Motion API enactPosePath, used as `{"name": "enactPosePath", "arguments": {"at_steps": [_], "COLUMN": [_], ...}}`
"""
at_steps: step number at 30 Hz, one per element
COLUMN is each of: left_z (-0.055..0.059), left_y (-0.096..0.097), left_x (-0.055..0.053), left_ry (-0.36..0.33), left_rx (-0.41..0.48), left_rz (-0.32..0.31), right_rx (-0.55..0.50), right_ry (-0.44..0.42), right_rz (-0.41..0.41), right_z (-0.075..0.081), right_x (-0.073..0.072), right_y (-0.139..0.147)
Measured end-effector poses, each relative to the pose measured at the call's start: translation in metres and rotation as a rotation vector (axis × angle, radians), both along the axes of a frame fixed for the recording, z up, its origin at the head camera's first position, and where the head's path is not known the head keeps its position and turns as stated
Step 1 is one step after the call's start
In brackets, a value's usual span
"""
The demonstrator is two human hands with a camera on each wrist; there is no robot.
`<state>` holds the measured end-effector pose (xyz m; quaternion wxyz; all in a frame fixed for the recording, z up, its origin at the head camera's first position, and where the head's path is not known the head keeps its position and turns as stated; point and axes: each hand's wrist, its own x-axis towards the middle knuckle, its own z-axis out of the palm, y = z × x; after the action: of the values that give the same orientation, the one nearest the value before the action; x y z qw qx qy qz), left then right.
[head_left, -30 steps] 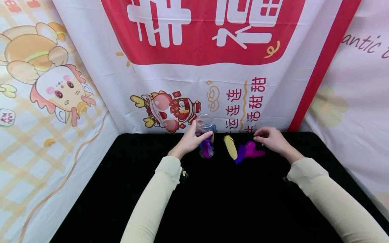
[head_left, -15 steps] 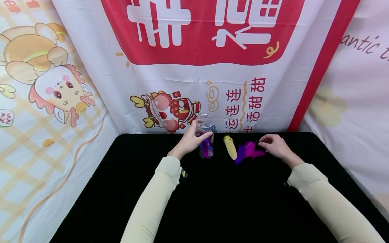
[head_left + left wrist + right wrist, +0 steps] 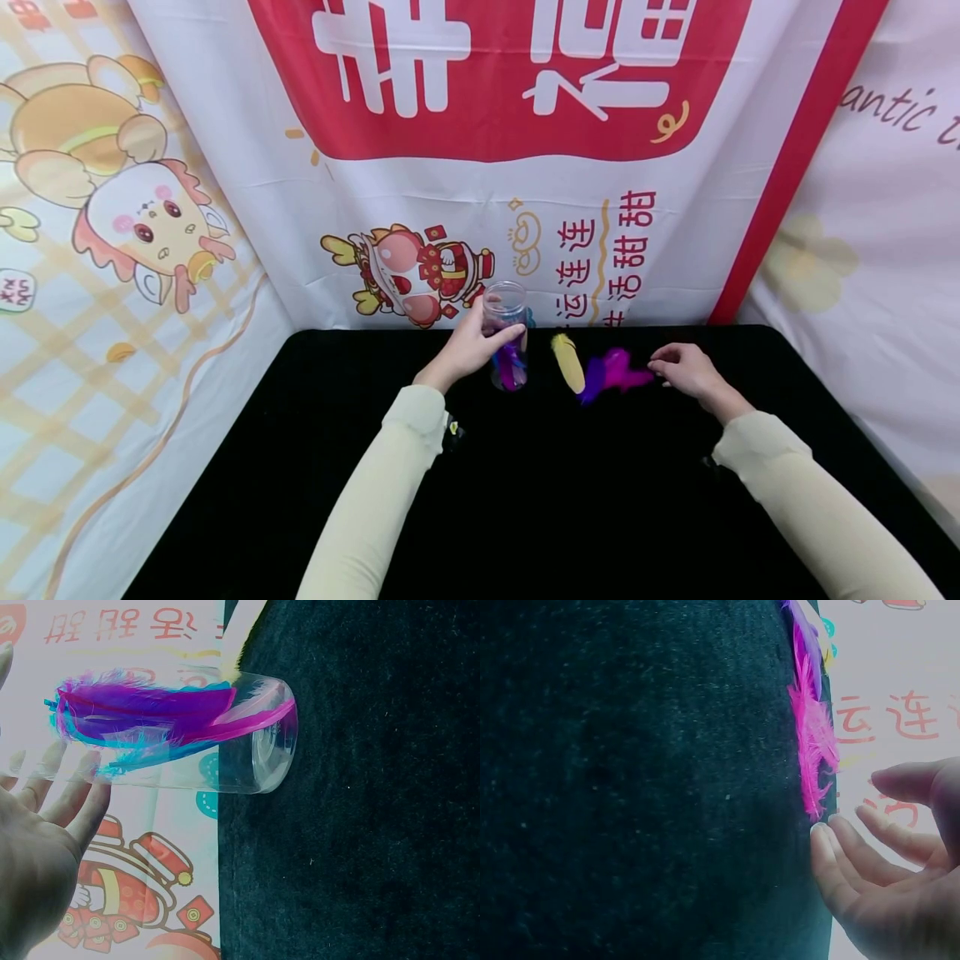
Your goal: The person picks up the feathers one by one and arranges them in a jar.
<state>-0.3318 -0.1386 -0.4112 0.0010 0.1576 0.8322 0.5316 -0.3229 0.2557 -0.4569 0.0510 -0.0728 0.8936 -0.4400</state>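
Note:
My left hand (image 3: 467,343) grips a clear jar (image 3: 506,293) around its upper part, thumb across the near side. The jar has no lid and stands at the back of the table. Inside it, purple, pink and blue feathers (image 3: 150,709) show in the left wrist view. Over at the right, my right hand (image 3: 688,368) has its thumb and fingers apart and holds nothing. Its fingertips are right at the tip of a magenta feather (image 3: 618,368). A violet feather (image 3: 593,381) overlaps that one, and a yellow feather (image 3: 569,364) lies between it and the jar.
The table (image 3: 540,500) has a black cloth top. A white and red printed curtain (image 3: 495,183) hangs along its back edge, close behind the jar. More printed cloth (image 3: 202,333) hangs at the left side.
My right hand has moved right and toward me, from above the magenta feather to its right tip. The left hand and the jar have stayed in place.

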Motion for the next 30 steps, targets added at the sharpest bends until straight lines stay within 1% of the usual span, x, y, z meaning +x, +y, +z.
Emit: {"name": "enactPosePath", "arguments": {"at_steps": [6,10,17,19,23,30], "left_z": [0.001,0.001,0.000,0.000,0.000,0.000], "left_y": [0.000,0.000,0.001,0.001,0.001,0.001], "left_x": [-0.002,-0.001,0.000,0.000,0.000,0.001], "left_ry": [-0.004,-0.013,-0.010,-0.009,-0.010,-0.010], "left_rx": [0.000,-0.001,0.000,0.000,-0.004,-0.002], "left_rz": [0.006,0.009,0.011,0.009,0.010,0.015], "right_rx": [-0.075,-0.154,-0.376,-0.424,-0.500,-0.607], "right_ry": [-0.052,-0.115,-0.193,-0.213,-0.232,-0.225], "right_rz": [-0.007,-0.021,-0.053,-0.060,-0.071,-0.064], "right_z": [-0.004,-0.004,-0.010,-0.010,-0.010,-0.012], "right_x": [0.000,0.001,0.002,0.003,0.002,0.000], "right_y": [0.000,-0.001,-0.005,-0.007,-0.009,-0.015]}}
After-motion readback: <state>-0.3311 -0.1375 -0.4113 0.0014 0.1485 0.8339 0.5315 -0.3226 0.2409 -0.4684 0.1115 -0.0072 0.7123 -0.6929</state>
